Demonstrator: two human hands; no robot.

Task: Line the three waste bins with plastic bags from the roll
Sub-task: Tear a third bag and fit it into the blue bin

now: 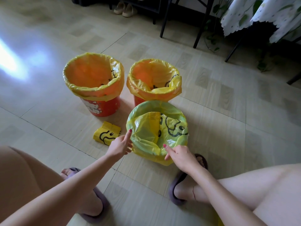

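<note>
Three bins stand on the tiled floor, each with a yellow plastic bag over its rim. The left red bin [104,106] and the far red bin [138,100] stand behind. The nearest bin [141,110] looks green through its yellow bag [146,132], which carries a black cartoon print. My left hand [119,146] is at this bin's left rim, its index finger stretched out to the bag's edge. My right hand [180,154] is at the near rim, its index finger pointing onto the bag. The folded roll of yellow bags [106,133] lies on the floor left of the nearest bin.
My bare knees and my feet in purple slippers [96,207] frame the lower view. Black table or chair legs [201,23], a hanging patterned cloth [260,15], a trailing plant and a pair of shoes [125,8] stand at the back.
</note>
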